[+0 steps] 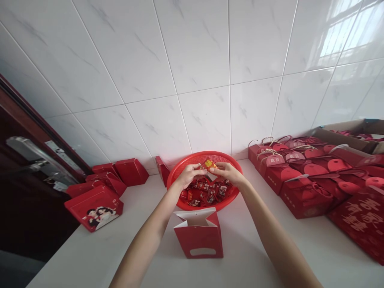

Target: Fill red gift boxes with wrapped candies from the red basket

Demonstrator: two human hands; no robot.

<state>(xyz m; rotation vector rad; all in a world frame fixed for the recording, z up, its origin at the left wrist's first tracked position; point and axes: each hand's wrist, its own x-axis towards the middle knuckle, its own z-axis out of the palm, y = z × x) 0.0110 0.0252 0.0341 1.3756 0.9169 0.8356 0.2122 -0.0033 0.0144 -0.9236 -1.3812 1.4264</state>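
Over a red plastic basket [207, 155] of wrapped candies [205, 194], my two hands meet. Between their fingertips is a small red packet with a yellow flower print [208, 164]; its exact kind is unclear. My left hand [192, 175] pinches its left side. My right hand [226, 173] pinches its right side, and a pale surface shows just below the fingers. In front of the basket stands a red paper gift bag [199, 236], upright with its top open and a white inside. Its bottom is out of sight.
Folded red bags [105, 204], one printed with a cartoon couple, lie on the left by a dark door [27, 192]. Rows of red gift boxes with string handles [300, 168] fill the right. A cardboard box [342, 134] stands behind them. A tiled wall [204, 116] bounds the white tabletop [246, 248].
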